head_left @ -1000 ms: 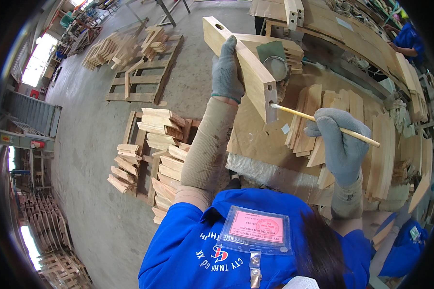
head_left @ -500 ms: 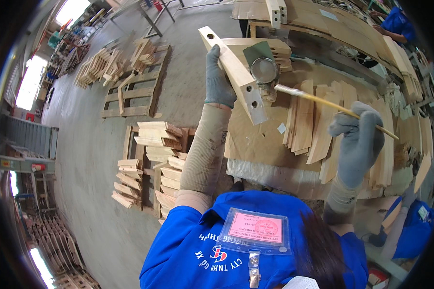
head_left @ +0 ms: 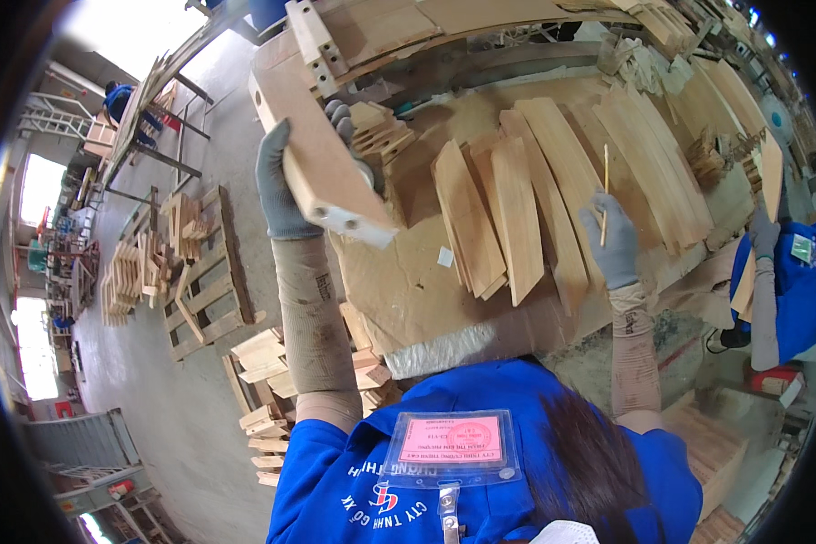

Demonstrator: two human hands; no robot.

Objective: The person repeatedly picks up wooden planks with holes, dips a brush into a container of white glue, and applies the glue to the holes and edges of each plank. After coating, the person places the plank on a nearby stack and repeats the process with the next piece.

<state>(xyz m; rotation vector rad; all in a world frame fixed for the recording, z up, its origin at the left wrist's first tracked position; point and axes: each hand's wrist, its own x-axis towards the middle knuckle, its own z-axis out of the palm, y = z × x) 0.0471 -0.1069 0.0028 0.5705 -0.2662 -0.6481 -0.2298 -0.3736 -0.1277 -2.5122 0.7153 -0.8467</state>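
Observation:
My left hand (head_left: 284, 186), in a grey glove, is wrapped around a pale wooden piece (head_left: 315, 150) with drilled holes. The piece is held up at a tilt over the left side of the cardboard-covered table (head_left: 385, 304), its holed near end pointing right and toward me. Its upper end lies close to my fingertips. A thin brush (head_left: 606, 168) with a yellowish handle stands nearly upright in my right hand (head_left: 615, 240), gloved too, above flat wooden slats (head_left: 517, 213). Behind the held piece, a round can is mostly hidden.
More holed wooden pieces (head_left: 315, 45) lie on a raised shelf at the back. Stacked wood parts sit by a pallet (head_left: 213, 308) on the floor at left. At far right a co-worker in blue (head_left: 793, 299) handles a slat.
The view has turned to the right. My right hand and the brush have moved away from the can and the held piece, and the brush has swung upright. My left hand has rolled the wooden piece.

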